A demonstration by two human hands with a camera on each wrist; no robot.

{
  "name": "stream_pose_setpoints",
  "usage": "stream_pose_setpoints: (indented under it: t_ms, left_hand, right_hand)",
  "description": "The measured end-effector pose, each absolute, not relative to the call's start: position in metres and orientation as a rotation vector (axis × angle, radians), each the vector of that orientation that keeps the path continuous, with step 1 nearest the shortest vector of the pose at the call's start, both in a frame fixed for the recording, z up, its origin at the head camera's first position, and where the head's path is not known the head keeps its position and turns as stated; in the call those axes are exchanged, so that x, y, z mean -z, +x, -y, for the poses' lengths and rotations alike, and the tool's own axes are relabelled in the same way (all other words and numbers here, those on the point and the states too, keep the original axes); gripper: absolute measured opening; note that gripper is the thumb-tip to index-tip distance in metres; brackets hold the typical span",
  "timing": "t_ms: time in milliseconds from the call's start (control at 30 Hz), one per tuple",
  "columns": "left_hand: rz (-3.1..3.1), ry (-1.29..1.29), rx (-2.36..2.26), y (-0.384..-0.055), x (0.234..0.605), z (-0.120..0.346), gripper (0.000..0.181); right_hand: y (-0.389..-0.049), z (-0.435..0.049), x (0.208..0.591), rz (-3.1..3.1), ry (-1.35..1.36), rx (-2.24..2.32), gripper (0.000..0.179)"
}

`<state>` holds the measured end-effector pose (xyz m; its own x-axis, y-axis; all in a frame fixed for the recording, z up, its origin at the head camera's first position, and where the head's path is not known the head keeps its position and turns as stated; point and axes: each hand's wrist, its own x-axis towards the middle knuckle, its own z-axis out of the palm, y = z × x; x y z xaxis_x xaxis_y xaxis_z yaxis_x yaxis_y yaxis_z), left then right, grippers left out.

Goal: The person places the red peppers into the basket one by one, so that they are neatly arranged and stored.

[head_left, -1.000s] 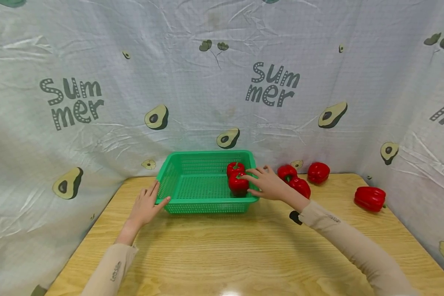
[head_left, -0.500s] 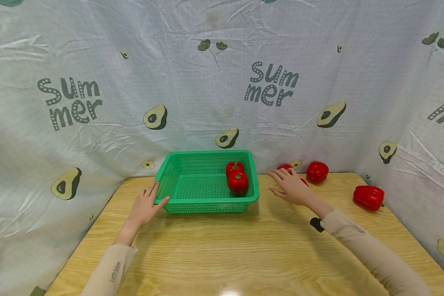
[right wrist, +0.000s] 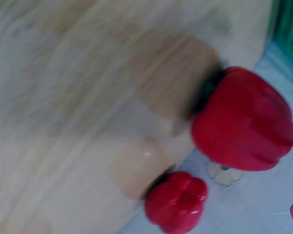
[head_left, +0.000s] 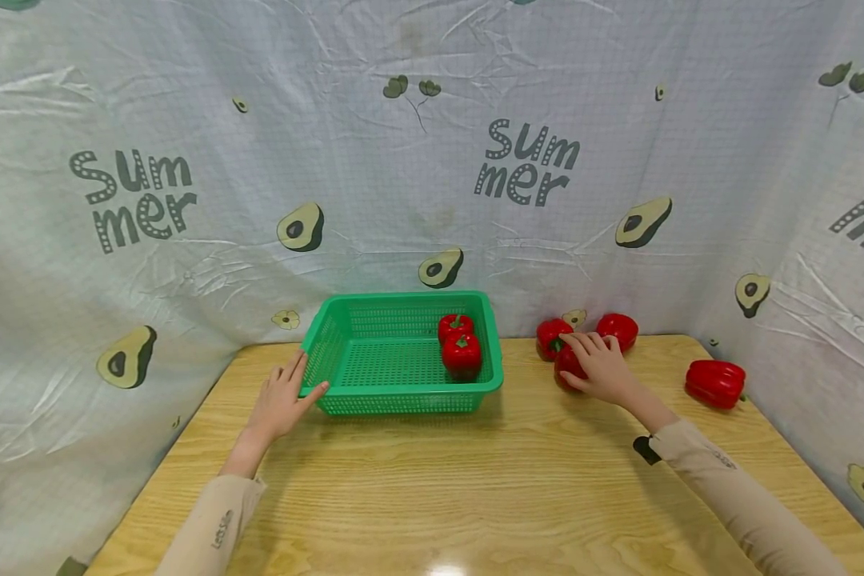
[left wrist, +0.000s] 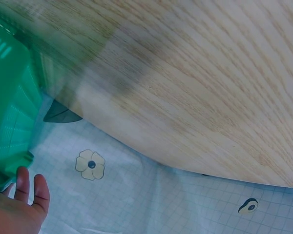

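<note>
My left hand (head_left: pixel 282 402) lies at the left front corner of the green plastic basket (head_left: pixel 403 392), its fingers along the rim. In the left wrist view its fingertips show beside the basket wall (left wrist: pixel 12 122). Inside the basket, at the right end, sit two red bell peppers, one (head_left: pixel 462 358) in front of the other (head_left: pixel 454 323). My right hand (head_left: pixel 599 370) is over a red bell pepper (head_left: pixel 568 364) on the table, fingers above it and thumb at its near left side. Fingertips at the right wrist view's edge stand apart from the large pepper (right wrist: pixel 244 122).
Another bell pepper (head_left: pixel 550 338) touches the far left side of the pepper below my right hand. One more (head_left: pixel 618 330) stands behind the hand, and one (head_left: pixel 716 383) lies near the right edge of the wooden table (head_left: pixel 432 488). A printed curtain (head_left: pixel 374 184) hangs behind.
My right hand has moved right, from the basket's right rim to the pepper on the table. My left hand has stayed at the basket's corner.
</note>
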<state>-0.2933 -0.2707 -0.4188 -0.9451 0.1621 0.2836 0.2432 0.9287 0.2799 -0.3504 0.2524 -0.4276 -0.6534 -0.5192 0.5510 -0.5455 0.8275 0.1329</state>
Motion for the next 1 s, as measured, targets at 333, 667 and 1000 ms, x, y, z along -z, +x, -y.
stream_pose_setpoints:
  t_ms: [333, 667, 1000]
  left_hand:
    - [2.83, -0.295, 0.444, -0.292, 0.417, 0.27, 0.074]
    - [2.834, -0.288, 0.448, -0.291, 0.416, 0.268, 0.074]
    - [2.827, -0.296, 0.446, -0.291, 0.417, 0.27, 0.075]
  right_hand:
    - [-0.356, -0.276, 0.446, 2.568, 0.624, 0.009, 0.081]
    - [-0.359, -0.285, 0.456, 2.611, 0.611, 0.071, 0.098]
    - [-0.364, -0.282, 0.462, 2.657, 0.612, 0.063, 0.093]
